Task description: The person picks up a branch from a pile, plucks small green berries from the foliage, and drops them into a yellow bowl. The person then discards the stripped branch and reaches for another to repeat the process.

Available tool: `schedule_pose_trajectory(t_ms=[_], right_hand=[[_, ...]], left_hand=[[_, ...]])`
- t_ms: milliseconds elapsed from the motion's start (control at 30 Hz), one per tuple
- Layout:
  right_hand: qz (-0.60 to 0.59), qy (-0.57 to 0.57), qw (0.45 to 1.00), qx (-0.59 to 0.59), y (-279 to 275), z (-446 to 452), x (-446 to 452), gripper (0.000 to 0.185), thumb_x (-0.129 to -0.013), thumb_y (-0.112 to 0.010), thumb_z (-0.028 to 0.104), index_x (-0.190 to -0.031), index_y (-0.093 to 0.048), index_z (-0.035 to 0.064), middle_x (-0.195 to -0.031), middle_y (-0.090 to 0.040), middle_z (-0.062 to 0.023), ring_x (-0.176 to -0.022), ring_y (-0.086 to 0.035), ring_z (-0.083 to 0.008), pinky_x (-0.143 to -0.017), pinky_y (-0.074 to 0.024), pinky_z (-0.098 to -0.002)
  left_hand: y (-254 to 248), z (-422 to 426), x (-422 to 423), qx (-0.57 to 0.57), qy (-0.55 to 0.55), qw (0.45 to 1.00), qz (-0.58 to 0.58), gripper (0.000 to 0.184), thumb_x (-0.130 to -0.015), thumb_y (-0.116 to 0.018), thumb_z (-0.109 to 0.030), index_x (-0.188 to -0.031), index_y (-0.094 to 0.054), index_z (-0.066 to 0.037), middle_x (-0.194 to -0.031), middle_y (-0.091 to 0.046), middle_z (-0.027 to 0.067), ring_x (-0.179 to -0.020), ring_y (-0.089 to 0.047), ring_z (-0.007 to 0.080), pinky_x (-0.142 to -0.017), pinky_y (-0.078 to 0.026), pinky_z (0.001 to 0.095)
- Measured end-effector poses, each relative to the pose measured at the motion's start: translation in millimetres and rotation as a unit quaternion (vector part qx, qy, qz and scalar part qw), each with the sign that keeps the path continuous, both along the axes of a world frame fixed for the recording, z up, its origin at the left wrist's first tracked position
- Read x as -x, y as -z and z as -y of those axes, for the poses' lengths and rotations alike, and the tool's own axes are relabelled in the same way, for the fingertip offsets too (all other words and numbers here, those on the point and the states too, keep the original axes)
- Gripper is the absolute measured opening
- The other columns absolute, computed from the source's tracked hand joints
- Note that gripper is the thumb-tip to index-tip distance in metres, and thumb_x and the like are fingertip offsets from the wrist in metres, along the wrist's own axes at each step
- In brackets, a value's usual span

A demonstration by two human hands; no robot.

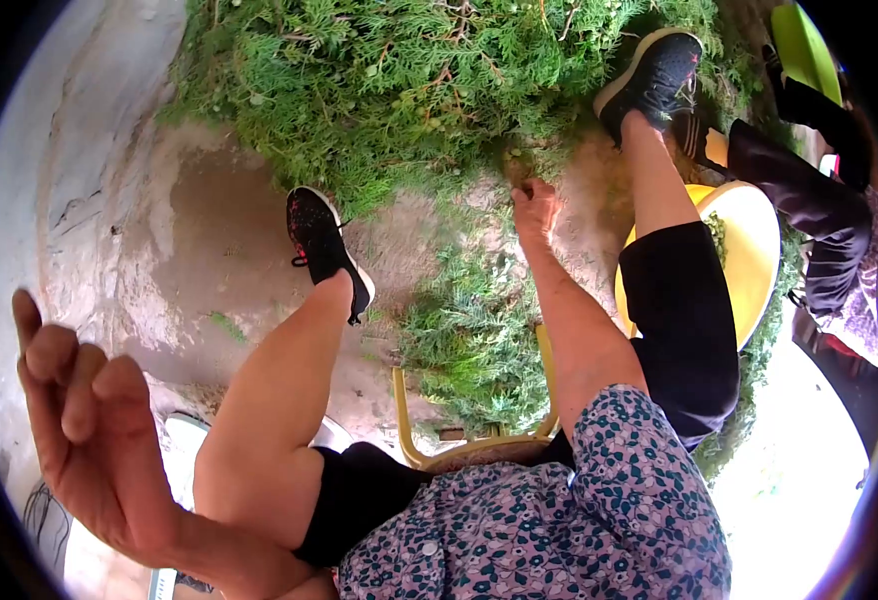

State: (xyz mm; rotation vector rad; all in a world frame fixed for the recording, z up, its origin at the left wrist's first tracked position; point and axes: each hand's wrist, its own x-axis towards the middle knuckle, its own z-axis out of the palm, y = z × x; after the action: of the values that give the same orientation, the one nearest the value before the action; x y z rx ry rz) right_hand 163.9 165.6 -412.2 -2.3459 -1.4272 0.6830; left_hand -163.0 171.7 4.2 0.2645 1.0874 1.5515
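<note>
Greenery (pixel 389 100) in bright, feathery sprays, right hand (pixel 536 212) beside it, grip unclear, left hand (pixel 99 440) half-open

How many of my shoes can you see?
2: left shoe at the lower edge of the cut-looking greenery, right shoe farther right, over greenery. Neither is fully hidden.

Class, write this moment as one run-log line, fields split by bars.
left hand: raised, fingers partly curled, nothing visible held | right hand: near greenery, grip unclear | left shoe: at greenery edge
</note>
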Motion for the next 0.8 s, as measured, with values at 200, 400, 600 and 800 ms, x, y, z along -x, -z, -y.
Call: schedule_pose_trajectory(t_ms=[200,400,600,800], right_hand=[[-0.004,0.085,0.994,-0.064,13,-4,-6,0.016,-0.069,-0.063,0.008,-0.085,-0.064,0.0053,-0.077,-0.061,-0.0128,-0.071,-0.060,-0.0254,-0.067,-0.0478,-0.0363],[-0.059,-0.011,0.991,-0.117,-17,-41,1,0.025,-0.072,-0.057,-0.002,-0.095,-0.062,0.0069,-0.085,-0.057,-0.0138,-0.081,-0.058,-0.0296,-0.072,-0.0470,-0.0355],[-0.086,-0.142,0.984,-0.058,-1,-48,11,0.026,-0.070,-0.059,-0.003,-0.094,-0.061,0.0082,-0.095,-0.049,-0.0151,-0.088,-0.052,-0.0340,-0.076,-0.0458,-0.0394],[-0.033,-0.096,0.990,-0.100,2,-45,-1,0.021,-0.071,-0.063,0.004,-0.091,-0.059,0.0071,-0.079,-0.055,-0.0103,-0.075,-0.056,-0.0249,-0.064,-0.0474,-0.0348]], left_hand=[[-3,1,-6,0.030,-0.057,0.997,-0.049,0.043,-0.092,-0.039,-0.004,-0.133,-0.026,0.002,-0.084,-0.041,0.0024,-0.056,-0.034,0.0077,-0.063,-0.033,0.0260],[-1,1,-11,0.011,-0.003,0.999,-0.046,0.044,-0.092,-0.039,-0.001,-0.133,-0.025,0.002,-0.083,-0.039,0.0038,-0.060,-0.034,0.0099,-0.066,-0.033,0.0263],[0,0,-17,0.013,0.013,0.998,-0.056,0.041,-0.092,-0.039,-0.002,-0.131,-0.028,0.003,-0.081,-0.039,0.0031,-0.057,-0.033,0.0093,-0.063,-0.032,0.0259],[-2,-3,-28,0.018,0.008,0.999,-0.042,0.039,-0.091,-0.039,-0.002,-0.129,-0.031,0.004,-0.078,-0.038,0.0016,-0.056,-0.033,0.0087,-0.062,-0.031,0.0257]])
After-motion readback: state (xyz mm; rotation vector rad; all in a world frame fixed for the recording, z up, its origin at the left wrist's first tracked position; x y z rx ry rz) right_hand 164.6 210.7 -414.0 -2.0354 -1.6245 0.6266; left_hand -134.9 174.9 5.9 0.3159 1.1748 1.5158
